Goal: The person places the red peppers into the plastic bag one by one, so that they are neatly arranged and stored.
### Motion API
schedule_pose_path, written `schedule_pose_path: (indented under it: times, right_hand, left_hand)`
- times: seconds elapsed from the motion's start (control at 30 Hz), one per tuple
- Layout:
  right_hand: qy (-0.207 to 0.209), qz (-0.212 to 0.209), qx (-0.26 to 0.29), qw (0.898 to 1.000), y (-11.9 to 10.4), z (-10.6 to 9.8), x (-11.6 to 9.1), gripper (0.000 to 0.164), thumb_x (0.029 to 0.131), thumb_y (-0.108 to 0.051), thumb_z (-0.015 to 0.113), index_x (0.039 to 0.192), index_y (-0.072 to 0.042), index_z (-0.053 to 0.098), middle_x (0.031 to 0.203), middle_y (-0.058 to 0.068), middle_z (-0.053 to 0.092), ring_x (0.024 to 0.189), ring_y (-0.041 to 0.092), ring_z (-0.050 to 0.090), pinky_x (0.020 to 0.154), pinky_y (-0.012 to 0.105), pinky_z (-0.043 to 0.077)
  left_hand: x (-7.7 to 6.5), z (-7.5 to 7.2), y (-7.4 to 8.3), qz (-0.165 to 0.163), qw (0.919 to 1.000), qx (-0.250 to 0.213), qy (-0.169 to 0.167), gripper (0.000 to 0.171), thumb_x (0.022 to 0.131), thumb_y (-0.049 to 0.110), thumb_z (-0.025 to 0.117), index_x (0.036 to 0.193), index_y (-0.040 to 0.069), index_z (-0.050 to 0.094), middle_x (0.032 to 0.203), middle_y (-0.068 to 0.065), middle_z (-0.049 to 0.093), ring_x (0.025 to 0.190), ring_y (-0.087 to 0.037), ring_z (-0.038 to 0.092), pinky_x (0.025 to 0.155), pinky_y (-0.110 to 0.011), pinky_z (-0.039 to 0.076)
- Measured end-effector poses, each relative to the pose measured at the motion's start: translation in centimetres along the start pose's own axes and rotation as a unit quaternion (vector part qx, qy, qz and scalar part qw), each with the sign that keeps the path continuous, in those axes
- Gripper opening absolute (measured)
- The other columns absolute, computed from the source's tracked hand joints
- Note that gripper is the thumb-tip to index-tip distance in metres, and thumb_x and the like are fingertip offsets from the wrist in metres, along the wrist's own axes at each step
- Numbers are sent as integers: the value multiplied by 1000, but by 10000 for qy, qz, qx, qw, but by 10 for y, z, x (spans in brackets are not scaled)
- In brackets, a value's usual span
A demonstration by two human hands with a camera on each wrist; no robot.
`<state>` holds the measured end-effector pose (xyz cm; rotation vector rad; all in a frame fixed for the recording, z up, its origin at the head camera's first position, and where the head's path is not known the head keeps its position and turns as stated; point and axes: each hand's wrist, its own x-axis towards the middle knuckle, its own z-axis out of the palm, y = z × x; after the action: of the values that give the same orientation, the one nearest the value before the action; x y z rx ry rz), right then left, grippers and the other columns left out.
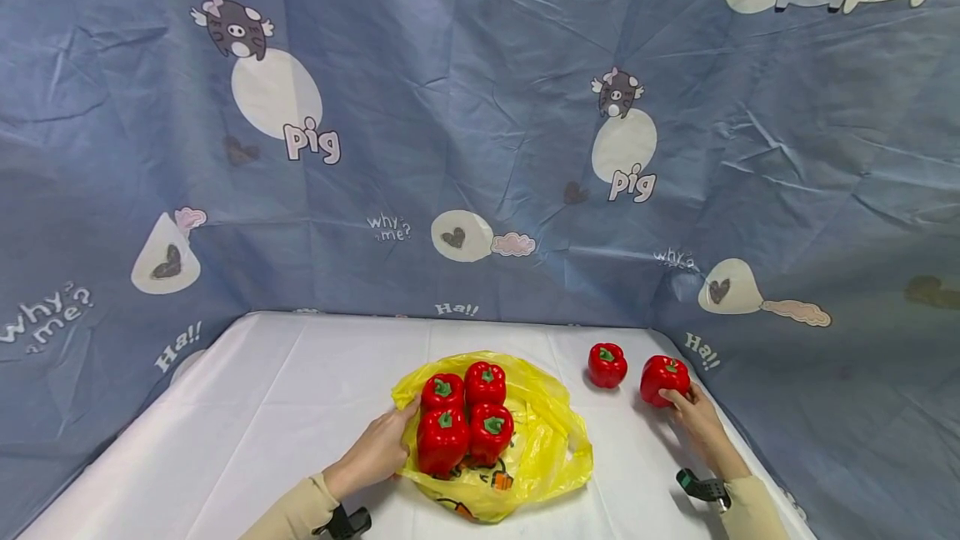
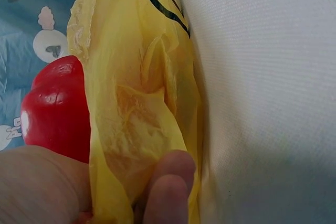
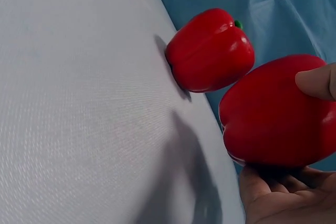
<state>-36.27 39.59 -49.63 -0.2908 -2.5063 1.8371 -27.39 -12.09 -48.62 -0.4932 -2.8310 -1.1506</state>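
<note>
An open yellow plastic bag (image 1: 551,440) lies on the table with several red bell peppers (image 1: 442,440) standing inside it, green stems up. At the bag's left rim my left hand (image 1: 378,450) pinches the plastic, thumb on the inner side and fingertips (image 2: 170,192) on the outer side. Over at the right, my right hand (image 1: 701,423) grips another red bell pepper (image 3: 281,116) between thumb and fingers. In the right wrist view a shadow falls on the table below that pepper. Just left of it, one more bell pepper (image 1: 607,366) stands on the table.
The white-covered table (image 1: 285,415) runs back to a blue printed cloth (image 1: 465,148), which hangs behind and along both sides. Close by the right hand is the table's right edge. Dark straps (image 1: 705,487) circle both wrists.
</note>
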Motion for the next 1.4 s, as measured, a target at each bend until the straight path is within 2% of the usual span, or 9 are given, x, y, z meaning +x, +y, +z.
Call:
schedule_pose_path:
  times: [0.23, 0.43, 0.53, 0.63, 0.83, 0.93, 1.17, 1.27, 1.4]
  right_hand:
    - [-110, -149, 474, 9987, -4, 1, -3, 84, 95, -27, 55, 154, 0, 2, 157, 25, 15, 140, 35, 23, 116, 49, 24]
    - [-108, -91, 337, 9993, -7, 3, -8, 83, 95, -29, 55, 154, 0, 4, 156, 24, 18, 139, 33, 26, 115, 47, 26]
    - [-204, -84, 372, 9991, -10, 4, -12, 84, 95, -29, 57, 154, -1, 3, 156, 23, 17, 140, 33, 25, 114, 43, 27]
    - [-261, -149, 378, 9988, -15, 7, -16, 87, 94, -30, 59, 154, -2, 4, 156, 22, 19, 138, 32, 28, 110, 34, 32]
    - [-423, -565, 517, 9962, -29, 12, -23, 80, 95, -28, 59, 154, -2, 12, 152, 18, 26, 114, 2, 47, 90, 8, 46]
    - [-512, -718, 583, 9944, -35, 15, -28, 77, 95, -26, 59, 153, -2, 14, 149, 17, 29, 102, -9, 50, 85, 6, 46]
    - [-658, -890, 676, 9915, -46, 25, -35, 72, 95, -23, 59, 149, 2, 20, 135, 6, 42, 103, -7, 53, 87, 10, 48]
    - [-723, -1017, 743, 9894, -52, 30, -39, 66, 95, -19, 58, 146, 6, 25, 122, -4, 50, 102, -5, 55, 87, 12, 49]
    - [-824, -1087, 785, 9875, -56, 37, -44, 59, 94, -13, 56, 141, 12, 31, 114, -8, 55, 100, -3, 57, 87, 14, 51]
  left_hand:
    - [1, 1, -2, 8, 10000, -18, 27, 78, 67, -22, 49, 142, -11, 37, 139, -33, 46, 81, -28, 55, 35, -25, 40]
    - [0, 1, -2, -37, 9998, -149, -91, 79, 66, -23, 48, 143, -11, 36, 141, -33, 44, 90, -31, 56, 36, -26, 40]
    - [0, 2, -2, -77, 9997, -194, -134, 80, 66, -23, 49, 143, -11, 36, 141, -34, 43, 90, -31, 57, 36, -26, 41]
    - [0, 2, -3, -98, 9996, -201, -142, 80, 66, -23, 49, 144, -10, 35, 140, -35, 43, 76, -25, 55, 34, -26, 41]
    - [0, 1, -3, -45, 9997, -199, -100, 80, 66, -22, 49, 144, -10, 35, 139, -35, 44, 64, -18, 50, 34, -26, 41]
    - [0, 1, -3, -32, 9997, -220, -107, 80, 66, -22, 49, 144, -10, 35, 138, -36, 44, 61, -17, 50, 34, -26, 41]
    - [-1, 2, -3, -56, 9997, -230, -59, 81, 66, -23, 48, 144, -10, 34, 138, -38, 43, 51, -15, 49, 33, -26, 43]
    - [-1, 2, -3, -32, 9998, -192, -25, 80, 66, -23, 48, 144, -10, 35, 139, -36, 43, 68, -24, 59, 33, -26, 42]
    - [-1, 2, -4, 54, 9999, -107, 22, 79, 65, -23, 49, 143, -11, 37, 140, -34, 44, 88, -31, 58, 34, -25, 41]
